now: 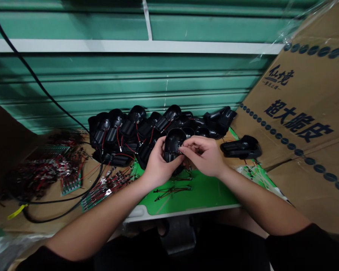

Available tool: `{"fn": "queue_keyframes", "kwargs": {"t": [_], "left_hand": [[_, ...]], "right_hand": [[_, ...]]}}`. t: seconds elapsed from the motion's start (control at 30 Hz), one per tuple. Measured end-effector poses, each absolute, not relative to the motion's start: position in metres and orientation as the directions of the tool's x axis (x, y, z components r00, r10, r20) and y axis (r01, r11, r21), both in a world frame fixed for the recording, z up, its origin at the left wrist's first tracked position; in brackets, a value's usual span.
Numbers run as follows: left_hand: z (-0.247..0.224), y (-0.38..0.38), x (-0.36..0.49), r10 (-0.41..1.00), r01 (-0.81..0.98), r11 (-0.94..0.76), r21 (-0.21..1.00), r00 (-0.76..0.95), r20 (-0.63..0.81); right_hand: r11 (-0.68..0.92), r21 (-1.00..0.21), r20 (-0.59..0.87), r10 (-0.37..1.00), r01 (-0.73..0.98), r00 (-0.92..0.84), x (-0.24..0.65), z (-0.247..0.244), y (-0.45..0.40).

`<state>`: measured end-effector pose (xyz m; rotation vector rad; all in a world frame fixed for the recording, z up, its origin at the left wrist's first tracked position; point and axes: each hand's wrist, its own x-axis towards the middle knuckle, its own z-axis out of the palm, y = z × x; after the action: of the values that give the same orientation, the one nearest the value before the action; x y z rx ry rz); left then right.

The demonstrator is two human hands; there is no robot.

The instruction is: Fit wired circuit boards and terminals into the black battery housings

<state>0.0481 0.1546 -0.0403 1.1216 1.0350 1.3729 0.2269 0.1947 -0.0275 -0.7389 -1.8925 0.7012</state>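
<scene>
My left hand [161, 162] is wrapped round a black plastic housing [174, 140], whose rounded hollow end faces up over the green board [203, 192]. At the right side of the housing, my right hand [202, 152] pinches a small metallic part [180, 147] between thumb and index finger; its details are too small to tell. Several short red and black wires with small ends [172, 190] lie on the board just below my hands. Behind the held housing rises a pile of similar black housings [137, 118], some with red wires.
Bundles of red wires and green circuit strips [70, 178] cover the left side. A black cable [42, 88] hangs down there. One black housing [241, 147] lies at the right, beside a large cardboard box [305, 124]. A green ribbed wall [115, 79] stands behind.
</scene>
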Motion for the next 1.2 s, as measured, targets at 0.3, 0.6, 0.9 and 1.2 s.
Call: {"fn": "queue_keyframes", "kwargs": {"t": [0.3, 0.6, 0.9, 1.2], "left_hand": [[-0.045, 0.154, 0.048, 0.992, -0.105, -0.121, 0.987, -0.052, 0.116], [-0.048, 0.155, 0.047, 0.995, -0.134, -0.103, 0.986, -0.003, 0.103], [-0.039, 0.157, 0.044, 0.995, -0.337, 0.022, 0.941, 0.096, 0.011], [-0.041, 0.158, 0.043, 0.993, -0.342, 0.012, 0.940, 0.113, 0.028]], "right_hand": [[0.759, -0.589, 0.649, 0.649, 0.279, -0.397, 0.223, -0.034, 0.194], [0.864, -0.431, 0.741, 0.504, 0.261, -0.444, 0.224, -0.036, 0.196], [0.857, -0.456, 0.730, 0.515, 0.241, -0.449, 0.227, -0.038, 0.203], [0.847, -0.473, 0.720, 0.530, 0.241, -0.447, 0.229, -0.034, 0.202]]}}
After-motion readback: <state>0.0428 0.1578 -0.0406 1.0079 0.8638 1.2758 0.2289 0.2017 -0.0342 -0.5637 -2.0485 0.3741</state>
